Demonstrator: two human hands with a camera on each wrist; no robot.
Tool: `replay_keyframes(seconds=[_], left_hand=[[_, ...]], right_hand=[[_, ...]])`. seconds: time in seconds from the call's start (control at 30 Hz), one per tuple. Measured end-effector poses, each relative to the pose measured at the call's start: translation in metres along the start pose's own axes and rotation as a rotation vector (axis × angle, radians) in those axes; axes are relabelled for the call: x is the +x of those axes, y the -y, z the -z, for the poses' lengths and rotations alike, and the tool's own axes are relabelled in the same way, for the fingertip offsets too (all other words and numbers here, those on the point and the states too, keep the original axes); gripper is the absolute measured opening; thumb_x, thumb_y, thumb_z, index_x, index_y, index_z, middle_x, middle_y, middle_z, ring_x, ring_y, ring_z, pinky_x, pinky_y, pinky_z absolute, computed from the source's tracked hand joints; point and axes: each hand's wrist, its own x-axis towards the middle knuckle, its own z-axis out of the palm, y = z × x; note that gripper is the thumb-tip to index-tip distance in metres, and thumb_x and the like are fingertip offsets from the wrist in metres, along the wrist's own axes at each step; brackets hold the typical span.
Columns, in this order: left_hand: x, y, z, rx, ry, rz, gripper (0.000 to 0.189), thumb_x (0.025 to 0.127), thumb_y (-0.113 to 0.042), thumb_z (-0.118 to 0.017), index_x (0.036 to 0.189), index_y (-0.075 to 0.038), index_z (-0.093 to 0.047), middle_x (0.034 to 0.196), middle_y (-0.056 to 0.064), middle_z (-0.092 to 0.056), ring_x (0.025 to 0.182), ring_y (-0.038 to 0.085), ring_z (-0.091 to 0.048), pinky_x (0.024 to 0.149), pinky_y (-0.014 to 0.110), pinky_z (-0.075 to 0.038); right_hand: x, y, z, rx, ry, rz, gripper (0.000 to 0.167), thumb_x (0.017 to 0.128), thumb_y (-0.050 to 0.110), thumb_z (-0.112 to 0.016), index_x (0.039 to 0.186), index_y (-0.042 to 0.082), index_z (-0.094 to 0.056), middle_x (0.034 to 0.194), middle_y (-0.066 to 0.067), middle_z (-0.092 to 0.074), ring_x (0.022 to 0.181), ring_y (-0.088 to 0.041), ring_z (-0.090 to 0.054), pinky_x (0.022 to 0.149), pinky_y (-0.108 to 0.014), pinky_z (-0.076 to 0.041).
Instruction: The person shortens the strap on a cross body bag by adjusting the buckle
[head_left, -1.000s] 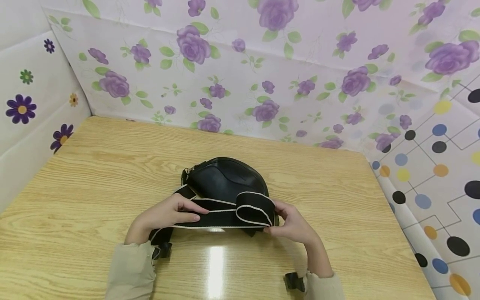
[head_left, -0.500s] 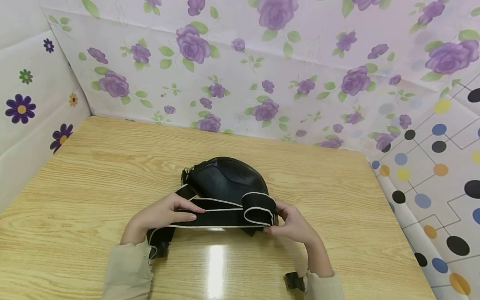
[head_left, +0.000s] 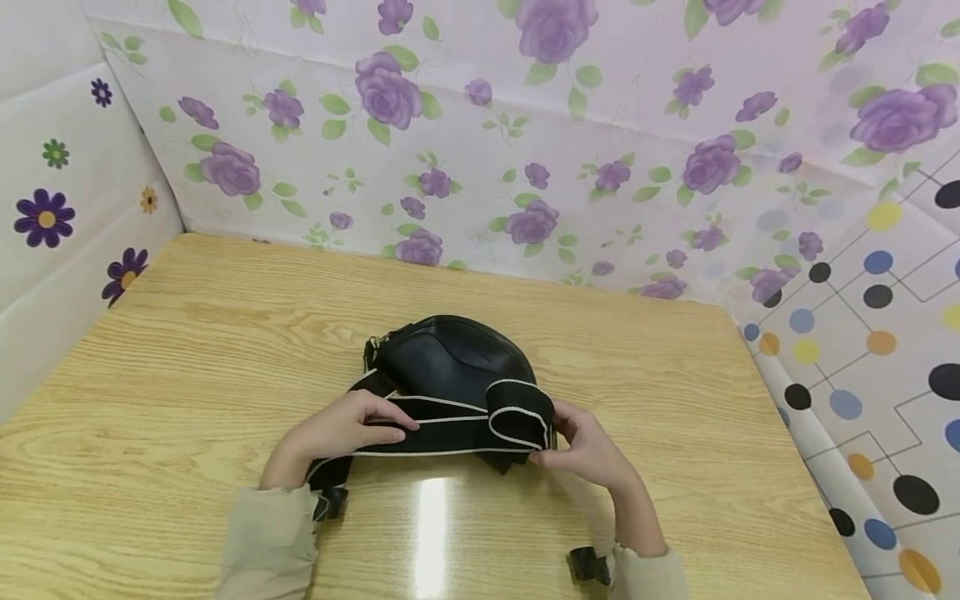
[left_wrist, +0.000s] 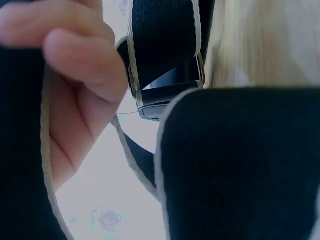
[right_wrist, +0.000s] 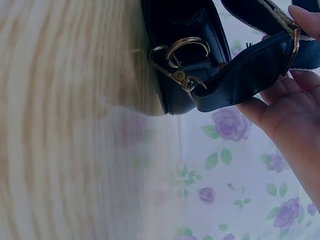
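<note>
A small black half-round bag (head_left: 453, 358) rests on the wooden table. In front of it stretches its wide black strap (head_left: 450, 435) with cream edging, rolled into a loop at the right end. My left hand (head_left: 337, 429) holds the strap's left part between thumb and fingers; part of its grip is hidden. At the looped end, my right hand (head_left: 588, 450) pinches the strap between thumb and fingers. The right wrist view shows a gold clasp (right_wrist: 180, 76) joining a leather tab to the bag. A strap slider (left_wrist: 170, 82) shows in the left wrist view.
The light wood table (head_left: 660, 383) extends around the bag. Behind it hangs a sheet with purple roses (head_left: 532, 221); a dotted sheet (head_left: 870, 400) borders the right side. Small black pieces (head_left: 588, 565) sit by both wrists.
The rolled loop at the strap's right end is slightly smaller and further right than a second ago. The left hand shifted a little left, then back right. The right hand stays nearly still.
</note>
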Motion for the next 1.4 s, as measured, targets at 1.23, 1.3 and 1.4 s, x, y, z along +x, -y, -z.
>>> replay_keyframes(seconds=[1.23, 1.3, 1.4], left_hand=[[0.026, -0.017, -0.018, 0.057, 0.095, -0.074, 0.028, 0.089, -0.021, -0.057, 0.113, -0.007, -0.060, 0.115, 0.004, -0.057, 0.112, 0.022, -0.048, 0.089, 0.039, -0.039], [0.029, -0.018, -0.019, 0.056, 0.106, -0.079, 0.029, 0.089, -0.021, -0.057, 0.113, -0.005, -0.060, 0.115, 0.005, -0.057, 0.108, 0.019, -0.049, 0.087, 0.036, -0.040], [0.033, -0.019, -0.021, 0.077, 0.116, -0.079, 0.028, 0.088, -0.019, -0.057, 0.112, -0.004, -0.060, 0.114, 0.005, -0.058, 0.081, 0.010, -0.053, 0.077, 0.028, -0.041]], right_hand=[[-0.001, -0.003, 0.000, 0.025, 0.006, 0.040, 0.045, 0.069, -0.013, -0.066, 0.112, -0.006, -0.054, 0.103, -0.008, -0.060, 0.094, -0.016, -0.054, 0.083, -0.029, -0.043], [-0.001, -0.003, 0.000, 0.028, 0.007, 0.041, 0.046, 0.069, -0.013, -0.066, 0.112, -0.007, -0.053, 0.104, -0.007, -0.059, 0.095, -0.015, -0.054, 0.084, -0.029, -0.043], [-0.001, -0.003, 0.000, 0.030, 0.008, 0.039, 0.046, 0.069, -0.013, -0.066, 0.112, -0.007, -0.053, 0.104, -0.008, -0.059, 0.096, -0.015, -0.054, 0.085, -0.028, -0.042]])
